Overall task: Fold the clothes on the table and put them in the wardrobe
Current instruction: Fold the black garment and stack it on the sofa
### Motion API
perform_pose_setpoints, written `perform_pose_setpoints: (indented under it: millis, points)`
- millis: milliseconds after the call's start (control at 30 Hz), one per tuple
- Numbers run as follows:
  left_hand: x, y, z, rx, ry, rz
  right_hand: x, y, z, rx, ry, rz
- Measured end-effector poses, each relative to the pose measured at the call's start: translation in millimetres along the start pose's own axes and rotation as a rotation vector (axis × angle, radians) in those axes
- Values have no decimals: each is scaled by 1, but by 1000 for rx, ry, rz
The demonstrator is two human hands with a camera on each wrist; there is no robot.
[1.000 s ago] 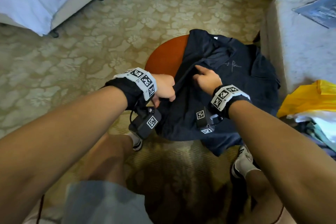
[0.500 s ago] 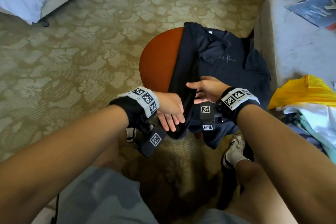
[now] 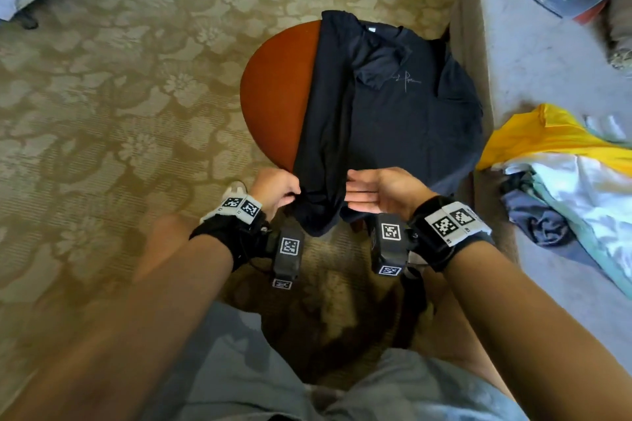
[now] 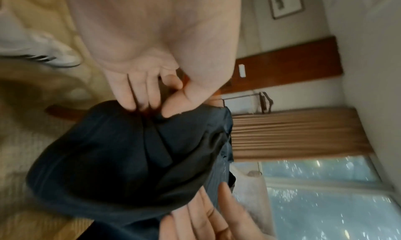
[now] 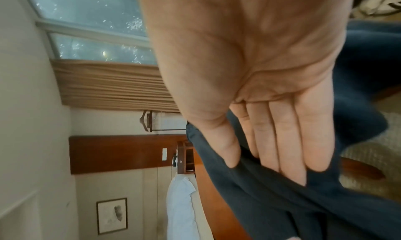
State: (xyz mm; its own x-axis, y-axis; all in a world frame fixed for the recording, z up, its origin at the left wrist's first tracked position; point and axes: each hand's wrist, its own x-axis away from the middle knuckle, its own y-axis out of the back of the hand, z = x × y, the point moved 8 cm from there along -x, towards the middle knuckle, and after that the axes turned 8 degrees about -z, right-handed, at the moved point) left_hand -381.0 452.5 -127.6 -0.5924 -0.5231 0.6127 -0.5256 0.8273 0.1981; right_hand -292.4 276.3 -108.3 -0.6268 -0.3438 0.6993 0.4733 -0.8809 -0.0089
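1. On the round table (image 3: 270,96) a dark shirt (image 3: 393,120) hides the right half.
2. Pale chest script is too faint to read.
3. Left hand (image 3: 277,190) pinches the hanging hem; right hand (image 3: 383,190) lies flat, fingers straight, against it.

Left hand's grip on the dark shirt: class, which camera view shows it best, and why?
The left wrist view: the left hand pinches the dark shirt hem between thumb and fingers. The head view shows mostly knuckles at the fabric edge; the right wrist view doesn't show that hand.
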Motion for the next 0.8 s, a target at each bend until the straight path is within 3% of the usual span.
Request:
perform_pose_setpoints:
  millis: [133, 333, 500, 633, 800]
  points:
    - [20, -16, 16, -152, -70, 120, 13, -11, -19, -65, -35, -24]
    - [34, -22, 48, 8, 150, 191, 33, -15, -45, -361, -139, -40]
    - [44, -16, 61, 212, 291, 314, 42, -20, -52, -233, -67, -91]
    - [49, -17, 55, 314, 227, 324, 46, -36, -64, -163, -118, -95]
    - [52, -13, 48, 184, 87, 247, 48, -35, -59, -185, -52, -116]
